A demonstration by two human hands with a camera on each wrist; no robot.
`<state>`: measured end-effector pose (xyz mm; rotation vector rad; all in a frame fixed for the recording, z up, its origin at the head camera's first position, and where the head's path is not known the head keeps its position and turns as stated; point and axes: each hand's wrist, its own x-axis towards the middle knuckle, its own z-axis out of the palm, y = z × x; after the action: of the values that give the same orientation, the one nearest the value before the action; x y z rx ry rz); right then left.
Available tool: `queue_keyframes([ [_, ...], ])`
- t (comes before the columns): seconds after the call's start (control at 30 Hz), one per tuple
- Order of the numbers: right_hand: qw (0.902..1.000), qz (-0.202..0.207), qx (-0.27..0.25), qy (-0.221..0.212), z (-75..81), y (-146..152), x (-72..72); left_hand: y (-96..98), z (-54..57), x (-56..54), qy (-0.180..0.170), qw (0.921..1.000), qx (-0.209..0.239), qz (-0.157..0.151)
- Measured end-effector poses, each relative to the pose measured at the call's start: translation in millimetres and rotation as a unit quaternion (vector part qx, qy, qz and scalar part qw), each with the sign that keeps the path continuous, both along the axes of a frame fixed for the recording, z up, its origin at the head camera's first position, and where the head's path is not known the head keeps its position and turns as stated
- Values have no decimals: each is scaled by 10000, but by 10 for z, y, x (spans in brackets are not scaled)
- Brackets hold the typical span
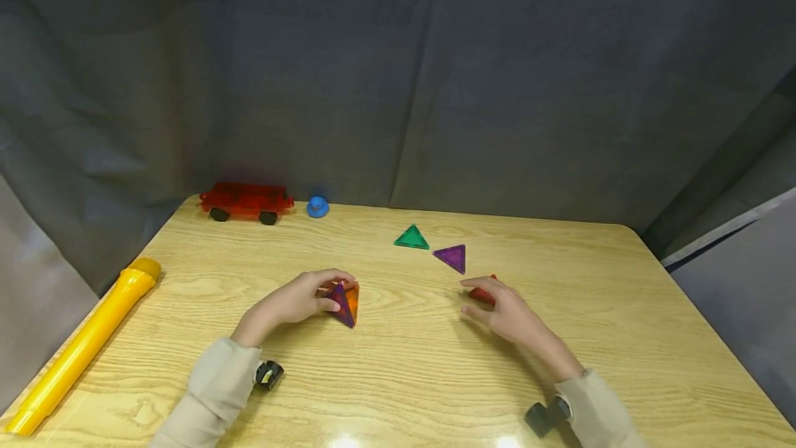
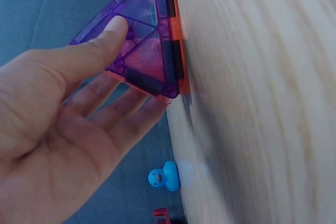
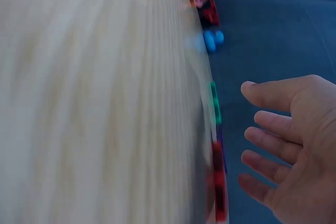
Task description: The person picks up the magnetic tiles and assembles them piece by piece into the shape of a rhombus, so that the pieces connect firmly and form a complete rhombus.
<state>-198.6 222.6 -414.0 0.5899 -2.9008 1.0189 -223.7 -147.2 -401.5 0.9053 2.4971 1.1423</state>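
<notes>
My left hand (image 1: pixel 297 301) grips a small build of see-through magnetic triangle tiles. Its thumb presses on a purple triangle tile (image 2: pixel 142 27), with the fingers behind. An orange triangle tile (image 1: pixel 353 301) meets the purple one along the tabletop, and a reddish tile edge shows behind in the left wrist view. My right hand (image 1: pixel 511 313) hovers over a red triangle tile (image 1: pixel 482 295) lying on the table, partly hidden by the hand in the head view. In the right wrist view its fingers are spread and hold nothing, apart from the red tile.
Beyond the hands, a green triangle tile (image 1: pixel 412 238) and a loose purple triangle tile (image 1: pixel 454 258) lie flat. A red toy wagon (image 1: pixel 247 201) and a blue duck (image 1: pixel 317 207) stand at the back edge. Along the left edge lies a yellow tube (image 1: pixel 83 348). Dark curtain (image 1: pixel 497 88) hangs behind.
</notes>
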Motion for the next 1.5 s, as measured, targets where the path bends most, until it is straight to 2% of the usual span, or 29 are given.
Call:
queue_keyframes([
  [0.33, 9988, -313, -63, -384, 14, 358, -21, 6, 9, 13, 2, 9999, -52, 115],
  [0.5, 9988, -358, 80, -331, -9, 437, -42, 8, 6, 13, 42, 9998, -70, 156],
  [0.77, 9986, -324, 275, -323, -46, 474, -56, 13, 6, 24, 42, 9997, -135, 192],
  [1.1, 9976, -418, 286, -465, -58, 461, -59, 13, 2, 15, 51, 9998, -99, 147],
  [1.5, 9973, -314, 213, -636, -59, 354, -25, 20, -2, 27, -83, 9995, -99, 288],
])
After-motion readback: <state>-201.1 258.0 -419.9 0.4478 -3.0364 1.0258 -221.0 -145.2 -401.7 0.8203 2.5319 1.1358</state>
